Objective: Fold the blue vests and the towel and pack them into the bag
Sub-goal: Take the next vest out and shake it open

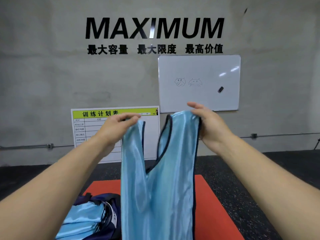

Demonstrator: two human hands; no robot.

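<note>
A light blue vest (pixel 159 191) with dark trim hangs in the air in front of me, its neck opening facing up. My left hand (pixel 119 127) pinches its left shoulder strap at the top. My right hand (pixel 207 123) grips the right shoulder strap. Below at the lower left lies a dark navy bag (pixel 110 205), open, with several folded light blue vests (pixel 83 220) stacked in it. The hanging vest hides part of the bag. No towel is in view.
A red mat (pixel 214 208) lies on the dark speckled floor (pixel 259 179) under the bag. A training chart board (pixel 90 125) leans against the grey wall, and a whiteboard (pixel 199 84) hangs to its right.
</note>
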